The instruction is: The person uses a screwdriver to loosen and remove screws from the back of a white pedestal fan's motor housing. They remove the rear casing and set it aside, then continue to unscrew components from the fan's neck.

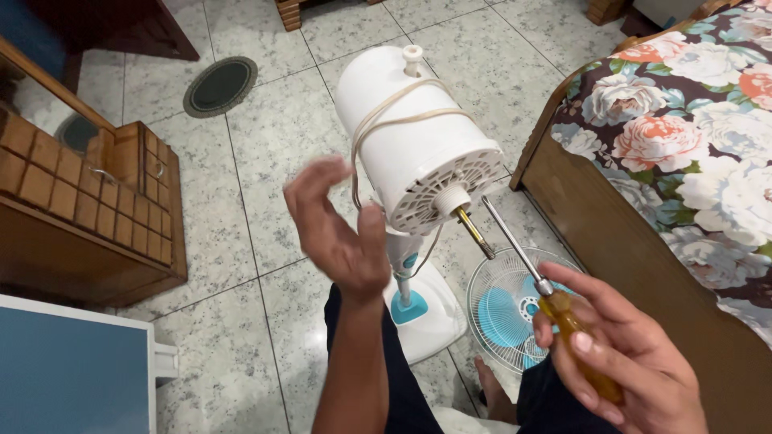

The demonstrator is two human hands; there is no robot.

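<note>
A: Speckled pale floor tiles (257,145), a bed with a floral cover (683,137) on the right, a wooden cabinet (88,217) on the left. What sits in the middle?

B: A white fan motor housing (414,137) on its stand, cord looped round it, the bare shaft (474,231) poking out of the front face toward the camera. The guard with the blue blades (515,309) lies flat on the floor beneath, beside the white base (426,313).

A: And the hands?

B: The right hand (619,362) is closed round the amber handle of a screwdriver (535,277), whose tip points up at the front face, just beside the shaft. The left hand (338,229) is open, fingers loosely curled, holding nothing; it hovers in front of the housing's left side, apart from it.

A: So how would you handle the work at that front face?

B: I'd judge the head needs steadying first: the empty hand could cup the housing so it doesn't swivel. Then line the blade squarely with the fastener, push along its axis, and turn slowly so the tip doesn't slip onto the plastic grille.

A: Where does the housing lie relative to both hands?

B: Above and between them, nearer the left hand.
</note>
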